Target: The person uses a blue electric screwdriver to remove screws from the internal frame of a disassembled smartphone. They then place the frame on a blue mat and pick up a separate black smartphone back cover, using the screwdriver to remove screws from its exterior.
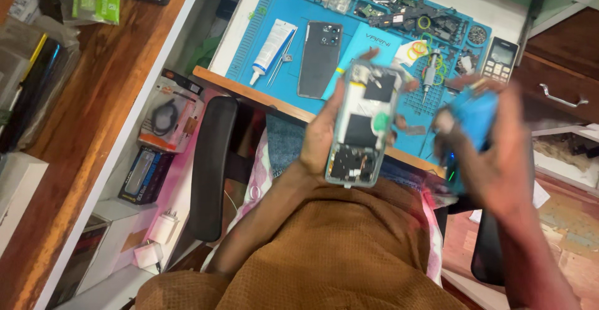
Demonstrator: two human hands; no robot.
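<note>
- The left hand (324, 132) is cradling an opened smartphone with its back cover off (362, 126), fingers wrapped around its edges, internal boards and black shielding facing up.
- The right hand (493, 154) is closing around a bright blue, blurred object (477, 116); what kind of object it is cannot be told.
- Both hands are hovering apart, just above the person's brown-clothed lap (337, 247) and the near edge of the bench.
- Behind the phone, a blue silicone repair mat (293, 4) is covering the white bench (240, 20).
- On the mat, a dark grey phone back panel (319, 57) is lying flat, with a white tube of adhesive (271, 48) just to its left.
- Loose black phone parts and coloured rings (415, 20) are cluttering the mat's far side.
- A small keypad phone (501, 59) is resting at the mat's right edge.
- A black chair armrest (212, 166) is standing beside the person's left arm.
- Boxed accessories (168, 113) are piling up on the floor shelf to the left.
</note>
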